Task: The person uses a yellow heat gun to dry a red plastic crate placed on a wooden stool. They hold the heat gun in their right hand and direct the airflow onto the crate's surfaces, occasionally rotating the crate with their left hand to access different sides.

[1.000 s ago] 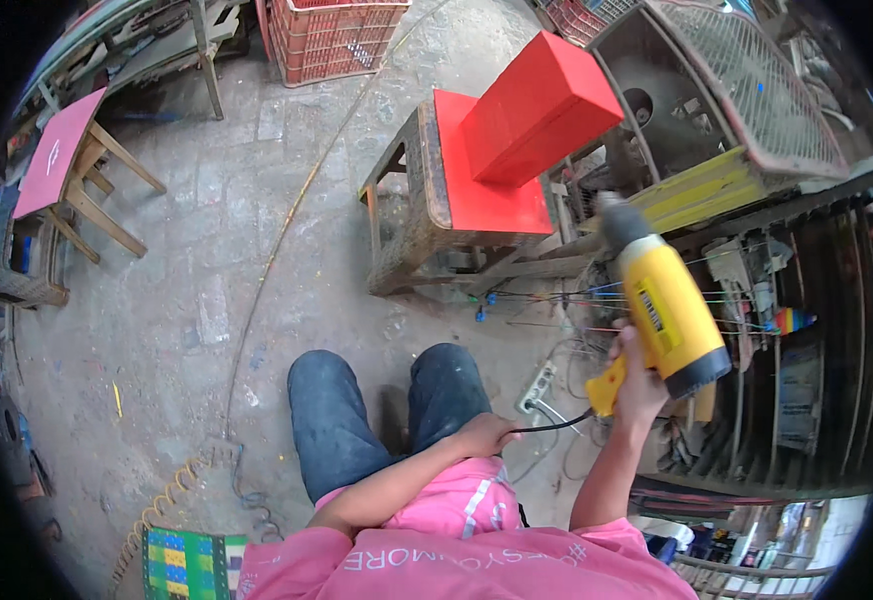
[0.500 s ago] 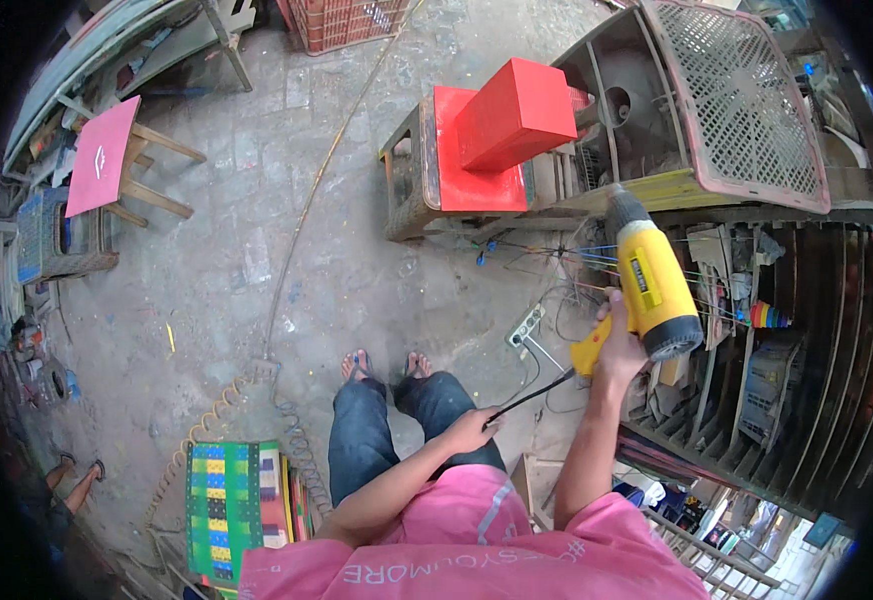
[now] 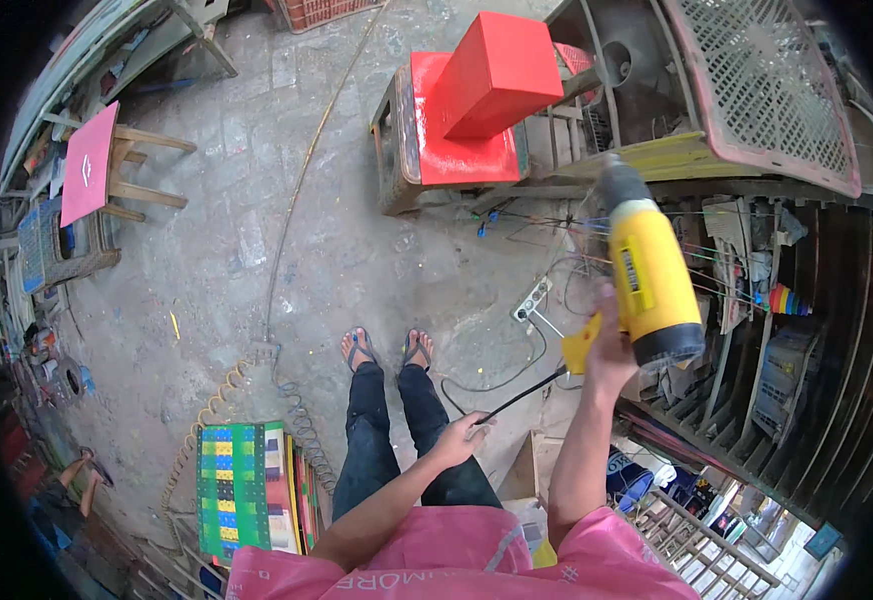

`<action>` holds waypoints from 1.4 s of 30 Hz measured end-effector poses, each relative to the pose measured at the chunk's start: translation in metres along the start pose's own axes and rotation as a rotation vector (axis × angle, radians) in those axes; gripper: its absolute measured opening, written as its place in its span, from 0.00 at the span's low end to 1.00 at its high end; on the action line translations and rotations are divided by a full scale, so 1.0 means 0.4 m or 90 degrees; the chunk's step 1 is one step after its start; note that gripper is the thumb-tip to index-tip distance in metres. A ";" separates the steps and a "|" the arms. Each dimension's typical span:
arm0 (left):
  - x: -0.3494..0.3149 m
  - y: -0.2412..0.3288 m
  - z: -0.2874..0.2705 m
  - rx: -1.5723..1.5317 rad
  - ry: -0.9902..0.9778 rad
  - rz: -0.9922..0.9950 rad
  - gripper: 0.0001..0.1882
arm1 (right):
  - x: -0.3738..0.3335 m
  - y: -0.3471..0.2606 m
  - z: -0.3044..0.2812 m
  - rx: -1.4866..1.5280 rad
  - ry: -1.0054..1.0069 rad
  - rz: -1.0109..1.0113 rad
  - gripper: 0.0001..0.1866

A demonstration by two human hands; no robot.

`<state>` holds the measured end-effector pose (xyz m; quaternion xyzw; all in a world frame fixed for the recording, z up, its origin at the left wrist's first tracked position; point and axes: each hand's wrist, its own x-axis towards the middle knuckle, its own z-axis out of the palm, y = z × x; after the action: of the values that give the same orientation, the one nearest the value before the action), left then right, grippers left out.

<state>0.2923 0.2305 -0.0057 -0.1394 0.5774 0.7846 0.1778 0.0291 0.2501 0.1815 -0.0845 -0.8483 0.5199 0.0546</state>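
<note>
My right hand (image 3: pixel 612 345) is wrapped round the grip of a yellow heat gun (image 3: pixel 649 275) with a black rear end and a dark nozzle. The nozzle points away from me, toward the far side. From its handle runs a black cord (image 3: pixel 520 397), and my left hand (image 3: pixel 462 440) is closed round that cord in front of my legs. Beyond the heat gun, a glossy red box (image 3: pixel 502 75) stands on a red board (image 3: pixel 472 165), which lies on a worn stool (image 3: pixel 397 170). The heat gun is apart from the red box.
A power strip (image 3: pixel 532 298) with looping cables lies on the floor. Slatted wooden racks (image 3: pixel 787 400) and a pink plastic crate (image 3: pixel 772 90) are at the right. To the left are a pink-topped stool (image 3: pixel 87 165) and coloured panels (image 3: pixel 242 490). Another person's feet (image 3: pixel 87 465) show at far left.
The view has shifted, so the red box sits higher in it and more of my legs shows. The heat gun stays in my right hand, slightly blurred; my left hand still holds the cord.
</note>
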 end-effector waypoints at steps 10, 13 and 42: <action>0.004 -0.136 0.026 0.063 0.117 -0.060 0.13 | -0.130 0.179 0.099 -0.105 -0.231 -0.147 0.06; 0.005 -0.145 0.034 0.070 0.138 -0.097 0.13 | -0.150 0.195 0.108 -0.107 -0.285 -0.195 0.05; -0.108 -0.016 -0.389 0.300 -0.013 -0.081 0.18 | -0.242 0.047 0.237 -0.085 -0.095 0.030 0.07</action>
<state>0.3360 0.0786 -0.0384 -0.1220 0.7327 0.6168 0.2604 0.1086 0.1564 0.1213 -0.0684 -0.8805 0.4684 -0.0269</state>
